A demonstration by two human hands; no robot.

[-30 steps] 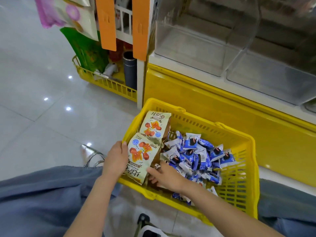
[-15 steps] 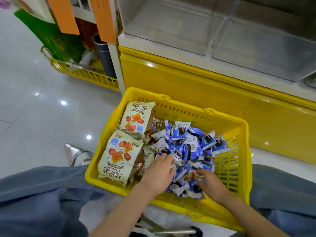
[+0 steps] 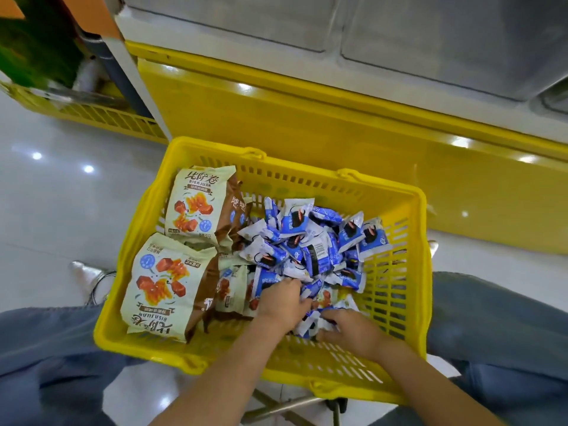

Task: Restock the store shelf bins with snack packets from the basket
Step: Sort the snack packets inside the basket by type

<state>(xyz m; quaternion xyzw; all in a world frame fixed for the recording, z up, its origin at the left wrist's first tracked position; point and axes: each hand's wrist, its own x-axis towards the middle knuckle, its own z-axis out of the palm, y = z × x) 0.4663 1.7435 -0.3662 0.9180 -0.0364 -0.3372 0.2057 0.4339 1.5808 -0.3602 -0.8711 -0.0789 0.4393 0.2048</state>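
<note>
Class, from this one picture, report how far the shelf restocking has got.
Done: nothing visible; the clear bins look empty where visible. In hand: left hand and right hand grip blue packets inside the yellow basket. Left: that pile and the cream bags.

Bright overhead light; glare spots on floor (image 3: 46, 216); top edge blurred.

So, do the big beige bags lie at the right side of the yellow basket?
No, both big beige bags lie along the left side of the yellow basket, while small blue packets fill its right.
</note>
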